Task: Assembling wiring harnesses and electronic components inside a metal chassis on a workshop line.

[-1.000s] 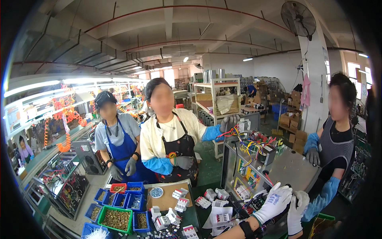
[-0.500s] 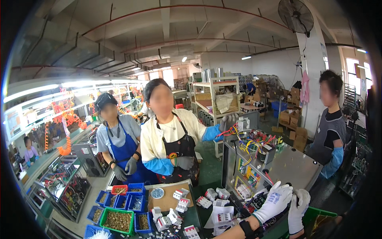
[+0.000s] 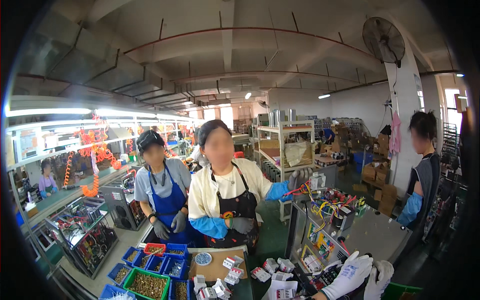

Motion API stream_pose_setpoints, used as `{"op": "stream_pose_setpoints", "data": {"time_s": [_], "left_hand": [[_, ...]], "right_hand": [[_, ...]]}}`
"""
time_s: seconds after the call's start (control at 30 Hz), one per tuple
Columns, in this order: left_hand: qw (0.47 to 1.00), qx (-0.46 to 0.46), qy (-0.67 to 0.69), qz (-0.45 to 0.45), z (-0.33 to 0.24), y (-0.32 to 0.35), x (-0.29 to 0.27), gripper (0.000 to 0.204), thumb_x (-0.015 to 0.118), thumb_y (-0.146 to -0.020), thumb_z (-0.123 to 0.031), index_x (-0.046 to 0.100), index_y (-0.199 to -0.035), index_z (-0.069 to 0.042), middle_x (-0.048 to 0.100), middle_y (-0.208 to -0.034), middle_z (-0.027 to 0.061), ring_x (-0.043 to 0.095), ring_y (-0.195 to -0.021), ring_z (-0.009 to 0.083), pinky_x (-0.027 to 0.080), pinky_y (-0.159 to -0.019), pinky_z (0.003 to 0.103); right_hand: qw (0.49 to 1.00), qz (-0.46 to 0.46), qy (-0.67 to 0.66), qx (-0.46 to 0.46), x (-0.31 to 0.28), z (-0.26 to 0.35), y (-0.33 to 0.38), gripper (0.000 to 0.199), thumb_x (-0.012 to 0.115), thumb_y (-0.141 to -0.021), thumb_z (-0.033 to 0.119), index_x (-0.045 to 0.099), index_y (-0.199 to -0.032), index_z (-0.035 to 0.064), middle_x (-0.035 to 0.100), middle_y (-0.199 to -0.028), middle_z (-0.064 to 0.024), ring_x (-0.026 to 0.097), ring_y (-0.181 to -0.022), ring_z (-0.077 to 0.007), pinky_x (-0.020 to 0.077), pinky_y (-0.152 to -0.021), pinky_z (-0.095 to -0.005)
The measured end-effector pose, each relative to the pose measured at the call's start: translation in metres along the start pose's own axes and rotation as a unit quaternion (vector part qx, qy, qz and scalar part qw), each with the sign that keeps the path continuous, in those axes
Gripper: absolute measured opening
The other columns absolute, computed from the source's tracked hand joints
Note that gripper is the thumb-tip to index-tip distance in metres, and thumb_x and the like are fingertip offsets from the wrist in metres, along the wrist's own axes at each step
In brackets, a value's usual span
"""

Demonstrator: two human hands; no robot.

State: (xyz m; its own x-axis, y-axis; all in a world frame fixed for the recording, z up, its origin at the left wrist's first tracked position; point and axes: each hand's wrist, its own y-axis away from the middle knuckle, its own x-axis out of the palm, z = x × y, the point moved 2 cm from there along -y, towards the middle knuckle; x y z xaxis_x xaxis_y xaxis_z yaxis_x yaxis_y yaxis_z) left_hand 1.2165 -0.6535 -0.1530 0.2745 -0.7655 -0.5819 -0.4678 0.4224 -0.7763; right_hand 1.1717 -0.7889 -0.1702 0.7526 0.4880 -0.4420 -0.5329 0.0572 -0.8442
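Both my hands wear white gloves at the lower right, beside an open metal cabinet (image 3: 372,227) full of wiring. My left hand (image 3: 350,276) lies at the cabinet's near edge, over dark parts, with its fingers stretched out. Close by on its right is my right hand (image 3: 379,281); its fingers bend away and their tips are hidden. Atop the cabinet sit a dark boxy component (image 3: 343,217) and a bundle of yellow and red wires (image 3: 322,206). Across from me, a co-worker's grey-gloved hand (image 3: 300,179) touches red wires near a pale breaker (image 3: 317,181).
Blue bins (image 3: 175,268) and a green bin (image 3: 146,284) of brass hardware stand at the lower left. Several grey-white circuit breakers (image 3: 233,276) lie on the bench. Two aproned people face me; another person (image 3: 422,165) stands at the right. A green crate (image 3: 402,291) sits beside my right hand.
The view has tilted up, so the scene sits lower and my hands are nearer the bottom edge. The person at the right has turned further away. My hands stay beside the cabinet.
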Motion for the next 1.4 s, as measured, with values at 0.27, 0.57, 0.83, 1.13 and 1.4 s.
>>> {"op": "stream_pose_setpoints", "data": {"time_s": [0.27, 0.57, 0.83, 1.13, 1.4], "left_hand": [[0.997, 0.063, -0.03, -0.042, -0.002, -0.006, -0.008, 0.006, 0.057, -0.081, -0.013, 0.056, -0.077, -0.01, 0.052, -0.084, 0.0063, 0.053, -0.094, 0.024, 0.038, -0.092, 0.04], [0.999, -0.011, 0.03, 0.024, -0.002, -0.008, -0.015, 0.01, 0.056, -0.086, -0.012, 0.061, -0.09, -0.006, 0.06, -0.091, 0.0089, 0.059, -0.095, 0.0271, 0.038, -0.099, 0.045], [0.998, -0.03, 0.048, 0.022, 0.005, -0.001, -0.003, 0.018, 0.055, -0.09, -0.015, 0.063, -0.102, -0.004, 0.066, -0.109, 0.0109, 0.058, -0.111, 0.028, 0.032, -0.109, 0.048], [0.999, -0.022, 0.028, 0.04, 0.004, -0.001, -0.003, 0.021, 0.056, -0.088, -0.014, 0.063, -0.103, -0.003, 0.063, -0.112, 0.0089, 0.055, -0.115, 0.0251, 0.031, -0.107, 0.044], [0.993, -0.049, 0.01, 0.109, 0.001, -0.005, -0.007, 0.02, 0.054, -0.086, -0.014, 0.063, -0.1, -0.003, 0.062, -0.112, 0.008, 0.053, -0.117, 0.0239, 0.033, -0.105, 0.042]], "right_hand": [[0.997, -0.066, -0.027, 0.007, 0.008, -0.001, 0.0, 0.014, 0.061, -0.078, 0.005, 0.064, -0.092, 0.0043, 0.061, -0.096, -0.0155, 0.057, -0.097, -0.0359, 0.0427, -0.09, -0.0472], [0.997, -0.064, -0.04, 0.008, 0.001, 0.007, -0.006, 0.013, 0.062, -0.078, 0.004, 0.063, -0.09, 0.005, 0.062, -0.094, -0.0142, 0.058, -0.095, -0.0349, 0.0435, -0.09, -0.0459], [0.996, -0.083, -0.033, -0.009, 0.002, 0.006, -0.005, 0.012, 0.062, -0.078, 0.004, 0.063, -0.09, 0.0051, 0.062, -0.093, -0.0135, 0.059, -0.093, -0.0343, 0.0435, -0.089, -0.0455], [0.994, -0.103, -0.041, -0.013, 0.001, 0.008, -0.007, 0.016, 0.064, -0.074, 0.001, 0.062, -0.089, 0.0053, 0.063, -0.089, -0.0105, 0.06, -0.091, -0.0317, 0.0427, -0.088, -0.0451], [0.993, -0.104, -0.055, -0.011, 0.002, 0.01, -0.008, 0.015, 0.064, -0.074, 0.002, 0.063, -0.088, 0.0062, 0.063, -0.09, -0.0097, 0.06, -0.091, -0.031, 0.0425, -0.089, -0.0445]]}}
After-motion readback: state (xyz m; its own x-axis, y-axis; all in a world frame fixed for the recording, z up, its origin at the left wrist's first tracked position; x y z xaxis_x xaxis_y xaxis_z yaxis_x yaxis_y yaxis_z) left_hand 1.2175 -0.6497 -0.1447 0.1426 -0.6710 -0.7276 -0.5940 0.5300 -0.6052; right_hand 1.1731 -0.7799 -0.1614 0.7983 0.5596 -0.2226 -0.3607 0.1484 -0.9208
